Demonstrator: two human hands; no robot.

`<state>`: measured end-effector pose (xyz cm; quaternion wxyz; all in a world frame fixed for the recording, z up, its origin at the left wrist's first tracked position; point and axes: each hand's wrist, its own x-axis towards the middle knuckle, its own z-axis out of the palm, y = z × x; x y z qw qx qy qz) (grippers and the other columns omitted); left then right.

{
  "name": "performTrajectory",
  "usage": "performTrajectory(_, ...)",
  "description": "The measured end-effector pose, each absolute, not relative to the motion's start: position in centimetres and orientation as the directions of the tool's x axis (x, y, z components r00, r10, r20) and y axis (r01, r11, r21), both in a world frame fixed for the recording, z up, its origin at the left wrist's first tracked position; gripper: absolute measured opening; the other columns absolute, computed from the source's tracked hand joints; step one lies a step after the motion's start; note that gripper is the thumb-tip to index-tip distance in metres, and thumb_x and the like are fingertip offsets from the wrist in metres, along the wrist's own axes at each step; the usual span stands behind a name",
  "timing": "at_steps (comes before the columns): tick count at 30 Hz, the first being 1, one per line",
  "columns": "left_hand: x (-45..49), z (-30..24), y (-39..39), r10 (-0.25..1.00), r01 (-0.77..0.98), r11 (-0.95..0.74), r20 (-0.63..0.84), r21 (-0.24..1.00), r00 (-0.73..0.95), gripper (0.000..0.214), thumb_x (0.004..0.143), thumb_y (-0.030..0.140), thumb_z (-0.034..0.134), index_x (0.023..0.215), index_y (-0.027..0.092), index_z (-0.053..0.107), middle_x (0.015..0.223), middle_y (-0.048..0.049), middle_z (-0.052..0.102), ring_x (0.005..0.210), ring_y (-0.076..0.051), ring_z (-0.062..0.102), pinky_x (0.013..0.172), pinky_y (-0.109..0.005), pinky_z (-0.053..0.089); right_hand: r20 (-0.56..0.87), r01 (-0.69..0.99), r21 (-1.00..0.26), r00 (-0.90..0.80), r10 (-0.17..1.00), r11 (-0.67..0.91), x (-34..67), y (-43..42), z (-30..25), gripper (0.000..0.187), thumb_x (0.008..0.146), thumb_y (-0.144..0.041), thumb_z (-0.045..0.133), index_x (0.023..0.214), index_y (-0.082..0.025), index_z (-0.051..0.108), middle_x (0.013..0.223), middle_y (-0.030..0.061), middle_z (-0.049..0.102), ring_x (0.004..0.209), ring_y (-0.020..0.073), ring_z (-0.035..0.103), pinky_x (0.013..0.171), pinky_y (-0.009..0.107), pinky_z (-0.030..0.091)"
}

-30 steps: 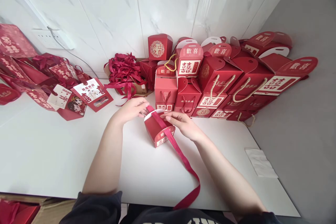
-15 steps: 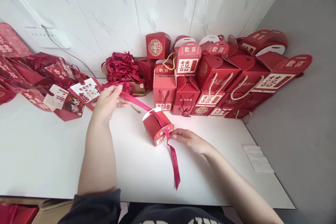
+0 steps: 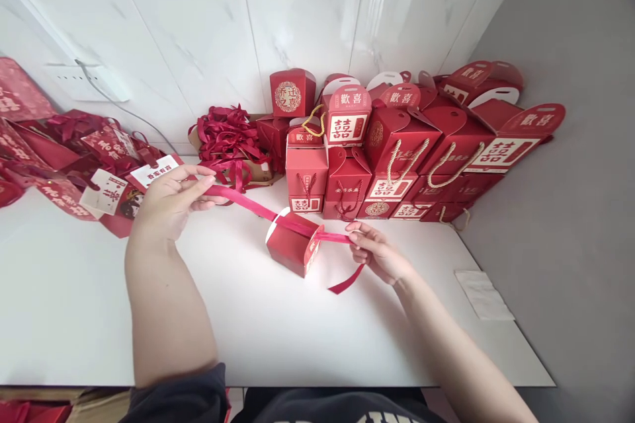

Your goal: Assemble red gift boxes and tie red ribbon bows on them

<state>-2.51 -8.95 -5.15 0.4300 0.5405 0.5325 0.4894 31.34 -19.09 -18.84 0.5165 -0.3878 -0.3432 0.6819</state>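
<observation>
A small red gift box (image 3: 294,248) stands on the white table between my hands, its rounded end flaps up. A dark pink ribbon (image 3: 248,203) runs across the top of the box and out past the flaps on both sides. My left hand (image 3: 181,195) pinches the ribbon left of the box. To the right, my right hand (image 3: 374,248) pinches the other stretch, and its loose end hangs below the fingers and curls toward the table. Neither hand touches the box.
Stacked red gift boxes (image 3: 399,145), several with rope handles, line the back right against the tiled wall. A heap of dark red ribbons (image 3: 225,139) fills an open carton behind. Ribboned red boxes (image 3: 64,152) crowd the left. A white paper (image 3: 483,294) lies near the right edge.
My right hand has taken hold of the ribbon and pulled it out to the right; before, it hung down the box's front. My left hand moved left with its end. The box turned slightly.
</observation>
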Motion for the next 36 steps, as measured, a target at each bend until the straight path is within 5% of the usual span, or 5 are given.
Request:
performTrajectory(5,-3.8,-4.9,-9.7,0.995,0.259,-0.1,0.099,0.961,0.015,0.028,0.073,0.032,0.08,0.095,0.017,0.069,0.06,0.0015,0.067,0.05,-0.01,0.063,0.046,-0.015,0.05,-0.051,-0.348,-0.936,-0.042,0.998,-0.063,34.6,-18.5,-15.4,0.026,0.076,-0.034,0.077,0.091,-0.02,0.061,0.062,-0.0079,0.041,0.048,0.0048,0.023,0.045,0.022,0.018)
performTrajectory(12,-4.7,-4.5,-10.6,0.992,0.286,-0.127,0.116,0.95,0.055,0.029,0.071,0.034,0.08,0.093,0.018,0.072,0.058,0.0001,0.065,0.05,-0.011,0.058,0.046,-0.019,0.048,0.154,-0.106,-0.978,0.233,0.96,0.182,37.1,-17.9,-12.2,0.028,0.07,-0.034,0.081,0.088,-0.019,0.064,0.07,-0.0031,0.056,0.053,0.0068,0.044,0.045,0.021,0.036)
performTrajectory(22,1.3,-4.0,-12.3,0.927,-0.025,-0.329,0.328,0.944,0.184,0.021,0.074,0.03,0.079,0.086,0.017,0.069,0.055,0.0012,0.065,0.045,-0.01,0.058,0.042,-0.019,0.046,0.427,-0.05,-0.824,0.601,0.675,0.565,34.4,-16.8,-8.2,0.03,0.073,-0.023,0.078,0.099,-0.022,0.064,0.071,-0.0056,0.054,0.059,0.0072,0.054,0.062,0.022,0.049)
performTrajectory(28,7.0,-3.9,-14.8,0.896,-0.043,-0.396,0.397,0.917,0.199,0.017,0.08,0.03,0.071,0.091,0.02,0.063,0.054,0.0032,0.06,0.039,-0.009,0.052,0.037,-0.018,0.042,0.586,0.194,-0.81,0.314,0.747,0.554,26.4,-18.6,-6.8,0.047,0.083,-0.023,0.068,0.125,-0.028,0.047,0.078,-0.0023,0.064,0.07,0.015,0.063,0.069,0.029,0.053)
performTrajectory(36,8.2,-4.3,-15.2,0.921,-0.119,-0.314,0.332,0.942,0.204,0.015,0.083,0.032,0.067,0.088,0.022,0.057,0.05,0.0061,0.054,0.037,-0.007,0.046,0.035,-0.016,0.037,0.641,0.353,-0.728,0.048,0.766,0.587,22.7,-19.0,-7.7,0.01,0.09,-0.02,0.058,0.091,-0.023,0.067,0.087,0.0015,0.072,0.078,0.0156,0.067,0.073,0.029,0.054)
